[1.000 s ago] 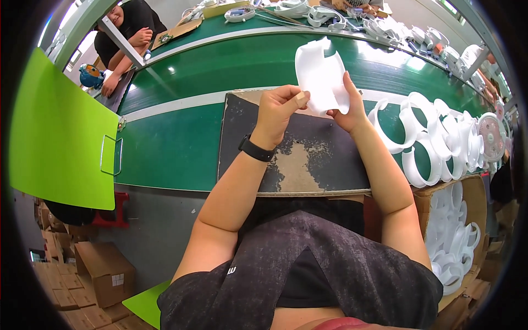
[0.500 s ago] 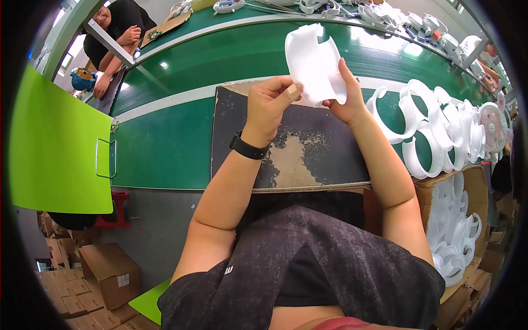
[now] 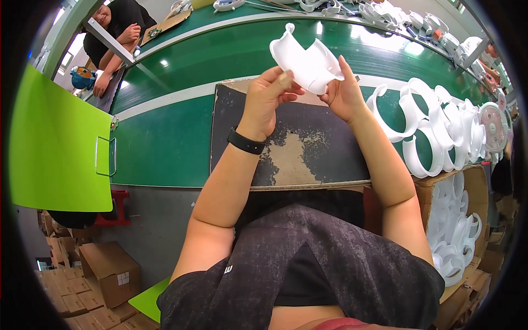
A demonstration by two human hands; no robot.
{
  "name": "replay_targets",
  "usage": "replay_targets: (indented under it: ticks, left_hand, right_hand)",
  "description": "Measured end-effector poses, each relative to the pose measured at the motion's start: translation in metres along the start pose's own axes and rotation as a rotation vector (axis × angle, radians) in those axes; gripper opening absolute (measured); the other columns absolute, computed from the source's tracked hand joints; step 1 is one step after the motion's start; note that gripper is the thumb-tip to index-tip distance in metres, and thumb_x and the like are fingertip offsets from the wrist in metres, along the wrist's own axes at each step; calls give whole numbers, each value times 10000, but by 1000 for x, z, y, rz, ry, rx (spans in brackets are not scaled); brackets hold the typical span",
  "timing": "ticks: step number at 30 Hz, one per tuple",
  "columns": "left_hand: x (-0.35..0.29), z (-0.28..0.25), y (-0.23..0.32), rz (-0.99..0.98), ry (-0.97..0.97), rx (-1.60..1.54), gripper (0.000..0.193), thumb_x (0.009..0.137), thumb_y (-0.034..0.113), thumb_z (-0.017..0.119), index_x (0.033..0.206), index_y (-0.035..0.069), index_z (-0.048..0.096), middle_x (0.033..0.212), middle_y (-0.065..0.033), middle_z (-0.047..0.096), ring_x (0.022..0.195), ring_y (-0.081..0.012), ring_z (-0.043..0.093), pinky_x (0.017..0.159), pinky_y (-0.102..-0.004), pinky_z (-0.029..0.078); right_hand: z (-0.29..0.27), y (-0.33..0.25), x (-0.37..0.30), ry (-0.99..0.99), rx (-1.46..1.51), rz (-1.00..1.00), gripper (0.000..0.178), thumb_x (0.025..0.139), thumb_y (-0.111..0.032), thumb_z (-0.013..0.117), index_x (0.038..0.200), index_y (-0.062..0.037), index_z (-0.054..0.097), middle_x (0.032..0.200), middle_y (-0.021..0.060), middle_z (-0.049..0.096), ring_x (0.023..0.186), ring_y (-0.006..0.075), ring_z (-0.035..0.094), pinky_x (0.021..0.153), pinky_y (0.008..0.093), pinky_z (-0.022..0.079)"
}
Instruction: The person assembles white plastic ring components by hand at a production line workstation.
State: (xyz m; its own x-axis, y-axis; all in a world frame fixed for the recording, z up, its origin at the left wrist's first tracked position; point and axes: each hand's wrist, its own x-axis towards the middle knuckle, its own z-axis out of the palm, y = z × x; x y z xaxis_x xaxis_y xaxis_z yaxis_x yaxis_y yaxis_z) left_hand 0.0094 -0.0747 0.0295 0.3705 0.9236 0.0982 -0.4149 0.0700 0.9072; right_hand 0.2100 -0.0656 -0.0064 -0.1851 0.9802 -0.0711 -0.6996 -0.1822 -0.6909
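A curved white plastic shell (image 3: 301,63) is held up between my two hands, above the far edge of a dark worn board (image 3: 330,137). My left hand (image 3: 269,96), with a black band on the wrist, pinches its lower left side between thumb and fingers. On the right side my right hand (image 3: 344,91) grips the rim, its thumb upright along the edge and its fingers underneath. The shell is tilted, its concave side partly showing. To the right of my right forearm, several white ring-shaped plastic parts (image 3: 410,113) stand close together on the green table.
A cardboard box (image 3: 479,190) full of white parts stands at the right, below the table edge. A bright green panel (image 3: 60,143) rises at the left. Beyond the pale rail runs a green belt (image 3: 220,58). A co-worker (image 3: 124,33) leans at the far left.
The white shell has been turned and tipped in my hands, so more of its hollow side shows. My left fingers have shifted on its lower edge; both hands still hold it.
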Motion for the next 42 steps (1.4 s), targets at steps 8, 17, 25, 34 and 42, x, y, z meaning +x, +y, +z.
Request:
replay_targets:
  ticks: [8, 17, 25, 34, 42]
  left_hand:
    - [1, -1, -4, -146, -68, 142, 211, 883, 162, 583, 1033, 16, 611, 886, -73, 665, 814, -148, 644, 737, -258, 495]
    - [0, 0, -2, -248, -83, 181, 152, 878, 172, 575, 909, 38, 639, 834, -53, 664, 766, -129, 633, 707, -243, 478]
    - [2, -6, -7, -218, -83, 158, 148, 884, 178, 582, 916, 35, 605, 859, -66, 653, 786, -143, 640, 721, -251, 501]
    - [4, -9, -8, -244, -77, 42, 148, 887, 169, 577, 929, 27, 579, 843, -69, 642, 778, -147, 641, 714, -248, 523]
    - [3, -9, -8, -236, -61, 35, 134, 889, 166, 576, 918, 35, 578, 837, -66, 643, 772, -142, 641, 709, -246, 525]
  right_hand:
    - [-1, 0, 0, 6, -77, -66, 638, 895, -586, 413, 1240, -49, 414, 891, 143, 651, 662, 168, 650, 514, 236, 542]
    - [2, 2, -1, 74, -105, -98, 656, 871, -592, 469, 1224, -40, 426, 896, 127, 646, 650, 168, 645, 511, 237, 533]
    - [0, 1, -2, 42, -127, -96, 537, 912, -541, 434, 1186, -82, 480, 914, 71, 662, 679, 157, 646, 521, 245, 521]
    - [1, 1, -1, 57, -146, -156, 624, 894, -545, 473, 1263, -48, 389, 998, 174, 642, 654, 183, 641, 500, 235, 523]
    - [4, 0, -5, 78, -199, -167, 605, 903, -529, 472, 1260, -46, 398, 995, 168, 646, 670, 174, 639, 506, 231, 512]
